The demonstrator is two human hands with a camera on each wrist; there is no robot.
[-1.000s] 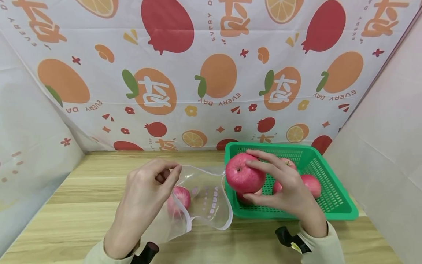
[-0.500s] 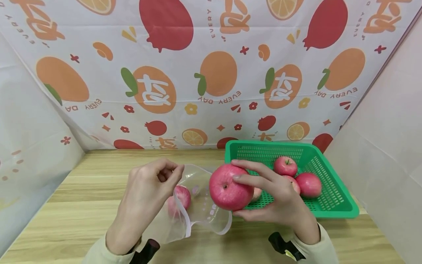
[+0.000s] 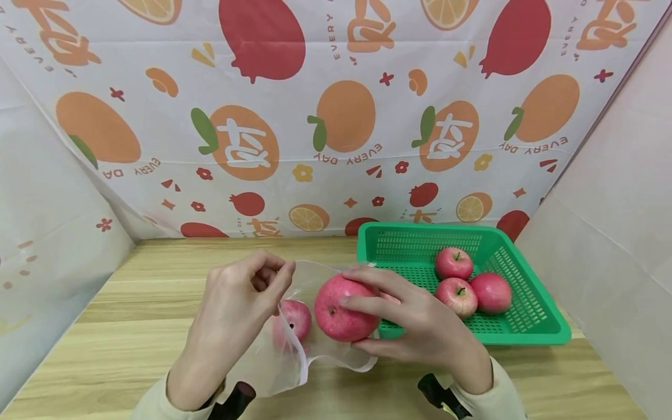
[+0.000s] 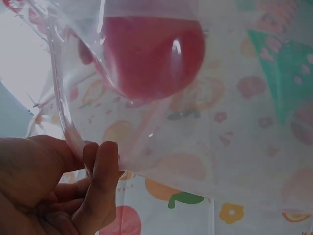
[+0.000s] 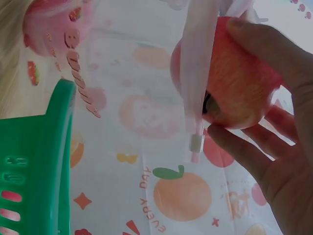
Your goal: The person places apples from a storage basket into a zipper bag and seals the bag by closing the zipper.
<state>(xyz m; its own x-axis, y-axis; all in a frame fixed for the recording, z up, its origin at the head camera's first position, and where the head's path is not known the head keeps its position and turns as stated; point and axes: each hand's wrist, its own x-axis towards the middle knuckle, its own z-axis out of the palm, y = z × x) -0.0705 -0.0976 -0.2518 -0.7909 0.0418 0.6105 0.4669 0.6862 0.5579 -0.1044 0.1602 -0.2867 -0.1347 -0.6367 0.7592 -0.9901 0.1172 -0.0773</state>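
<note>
My left hand pinches the rim of a clear zip bag between thumb and fingers, and the bag's mouth gapes toward the right. One red apple lies inside the bag, seen through the film. In my right hand is another red apple, gripped by thumb and fingers at the bag's mouth. The right wrist view shows this apple partly behind the bag's white zip strip, with a small slider at the strip's end. The left wrist view shows the pinching fingers at the bag's edge.
A green plastic basket stands right of the bag, with three apples in its right half. Wooden tabletop lies beneath. A fruit-print cloth hangs behind, and white sheets close off both sides.
The right hand has carried its apple left from over the basket to the bag's mouth. The left hand keeps its pinch on the rim, nearly still.
</note>
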